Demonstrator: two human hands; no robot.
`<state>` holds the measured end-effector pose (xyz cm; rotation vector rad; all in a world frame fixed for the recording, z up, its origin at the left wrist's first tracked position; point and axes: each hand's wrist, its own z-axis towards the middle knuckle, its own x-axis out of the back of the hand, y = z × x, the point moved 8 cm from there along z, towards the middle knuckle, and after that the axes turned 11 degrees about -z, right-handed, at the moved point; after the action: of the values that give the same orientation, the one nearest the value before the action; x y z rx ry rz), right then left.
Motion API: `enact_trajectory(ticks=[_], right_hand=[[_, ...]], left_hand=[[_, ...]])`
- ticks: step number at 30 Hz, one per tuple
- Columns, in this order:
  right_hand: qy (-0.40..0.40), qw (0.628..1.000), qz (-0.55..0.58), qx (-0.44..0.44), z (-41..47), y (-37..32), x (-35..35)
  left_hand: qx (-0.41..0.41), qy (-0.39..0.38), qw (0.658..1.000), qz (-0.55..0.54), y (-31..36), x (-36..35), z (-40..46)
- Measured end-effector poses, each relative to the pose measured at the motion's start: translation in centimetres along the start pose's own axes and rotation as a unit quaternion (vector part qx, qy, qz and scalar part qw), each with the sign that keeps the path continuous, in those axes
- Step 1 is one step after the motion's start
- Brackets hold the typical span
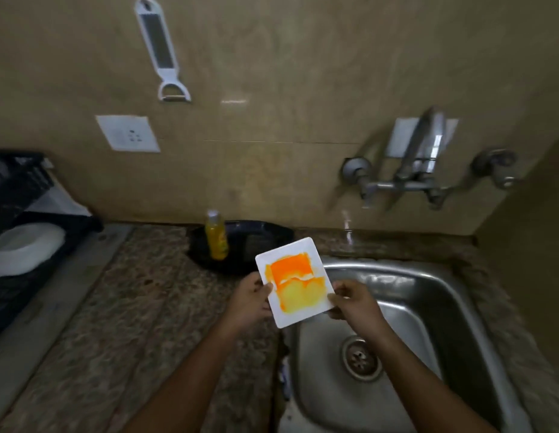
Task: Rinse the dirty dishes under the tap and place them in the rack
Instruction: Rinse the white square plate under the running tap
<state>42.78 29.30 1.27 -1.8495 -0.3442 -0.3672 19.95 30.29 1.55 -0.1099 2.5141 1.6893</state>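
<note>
Over the left rim of the sink (453, 295) there's a white rectangular plate (293, 281), smeared with orange and yellow stuff, held up between both hands and tilted toward the camera. Left hand (250, 300) grips its left edge, thumb on top, fingers curled under; right hand (353, 300) pinches the lower right corner the same way. The tap (394, 182) on the wall is off to the upper right, well apart from the plate. Just behind the plate sits a yellow bottle (216, 235) in a dark tray (265, 235) on the speckled counter (131, 307). Far left is the black dish rack (18, 189) with a white bowl (25, 248) in it. A peeler (161, 51) hangs on the wall
</note>
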Motion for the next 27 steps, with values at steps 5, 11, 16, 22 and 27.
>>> enact_trajectory(ticks=[5, 11, 16, 22, 27], right_hand=[[0.184, 0.981, -0.050, 0.023, 0.7, 0.4, 13.4], [0.286, 0.947, -0.132, 0.056, 4.1, -4.2, 23.4], [0.283, 0.919, -0.262, 0.083, 7.2, -6.7, 23.6], [0.296, 0.917, -0.256, 0.084, 7.3, -7.4, 23.3], [0.272, 0.949, -0.141, 0.079, 7.5, -6.8, 23.1]], left_hand=[[-0.006, -0.015, 1.000, 0.014, 0.9, -8.4, 1.0], [-0.030, -0.035, 0.998, 0.048, 3.0, -14.4, 1.7], [-0.035, -0.021, 0.996, 0.079, 3.4, -15.9, 2.6], [-0.034, -0.030, 0.995, 0.084, 3.7, -16.8, 3.1], [-0.044, -0.034, 0.993, 0.101, 3.8, -17.0, 3.4]])
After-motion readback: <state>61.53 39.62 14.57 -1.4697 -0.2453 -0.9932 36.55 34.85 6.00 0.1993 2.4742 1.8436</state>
